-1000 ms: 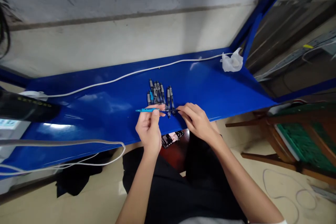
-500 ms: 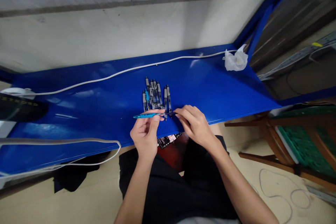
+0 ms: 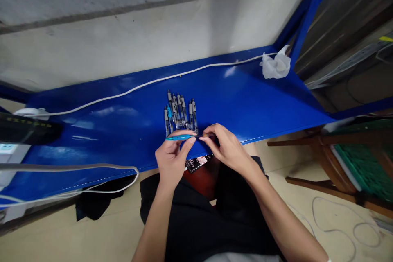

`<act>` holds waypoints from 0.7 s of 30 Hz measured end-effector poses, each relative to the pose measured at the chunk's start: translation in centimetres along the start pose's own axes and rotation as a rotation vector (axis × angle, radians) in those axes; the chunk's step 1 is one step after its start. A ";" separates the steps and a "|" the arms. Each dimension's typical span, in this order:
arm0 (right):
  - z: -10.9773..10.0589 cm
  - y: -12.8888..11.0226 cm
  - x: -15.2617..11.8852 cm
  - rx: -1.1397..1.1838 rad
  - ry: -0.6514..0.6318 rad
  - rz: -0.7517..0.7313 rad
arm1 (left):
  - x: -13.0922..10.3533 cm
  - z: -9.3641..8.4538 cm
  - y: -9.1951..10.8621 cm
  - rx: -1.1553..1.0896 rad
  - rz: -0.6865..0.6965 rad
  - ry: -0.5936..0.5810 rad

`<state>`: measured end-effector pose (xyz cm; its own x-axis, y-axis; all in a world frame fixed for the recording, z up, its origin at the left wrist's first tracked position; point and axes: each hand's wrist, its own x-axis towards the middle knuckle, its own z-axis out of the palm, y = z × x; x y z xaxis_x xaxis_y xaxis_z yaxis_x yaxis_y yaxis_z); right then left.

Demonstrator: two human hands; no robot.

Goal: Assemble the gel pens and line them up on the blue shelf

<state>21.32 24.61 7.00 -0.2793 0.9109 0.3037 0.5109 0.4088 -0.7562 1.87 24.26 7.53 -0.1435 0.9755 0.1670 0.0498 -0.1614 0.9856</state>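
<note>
My left hand (image 3: 173, 157) pinches a blue pen barrel (image 3: 178, 137) between thumb and fingers, held level above the front part of the blue table (image 3: 233, 106). From the barrel's right end a thin dark piece (image 3: 201, 136), perhaps the refill, runs to my right hand (image 3: 227, 147), whose thumb and fingers are closed on its far end. Just beyond my hands, several grey-topped pens (image 3: 179, 102) lie in a loose bunch, with one blue-topped pen (image 3: 169, 112) among them.
A white cable (image 3: 147, 83) crosses the back of the table. A crumpled white bag (image 3: 276, 65) sits at the back right, a black cylinder (image 3: 27, 129) at the far left. A grey cable (image 3: 70, 167) loops over the front left edge.
The blue barrel has shifted slightly right in the view, and my left thumb is now nearer its right end. My right hand's fingers have changed their hold on the dark piece.
</note>
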 end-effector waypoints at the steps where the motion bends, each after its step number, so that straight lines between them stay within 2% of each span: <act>1: 0.0 0.0 0.0 0.013 0.010 0.008 | -0.1 0.0 -0.2 -0.016 0.000 0.062; 4: 0.0 0.0 0.0 0.064 0.052 0.035 | -0.2 0.1 -1.0 -0.100 0.052 0.219; 7: -0.1 0.0 0.1 0.089 0.070 0.039 | -0.2 0.1 -1.3 -0.128 0.100 0.256; 21: -0.3 -0.3 0.5 -0.069 -0.020 -0.082 | -0.1 0.2 -0.5 -0.022 0.079 0.063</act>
<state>21.31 24.95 7.54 -0.3384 0.8733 0.3503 0.5402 0.4852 -0.6876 2.05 24.24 6.97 -0.2017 0.9484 0.2445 0.0413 -0.2412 0.9696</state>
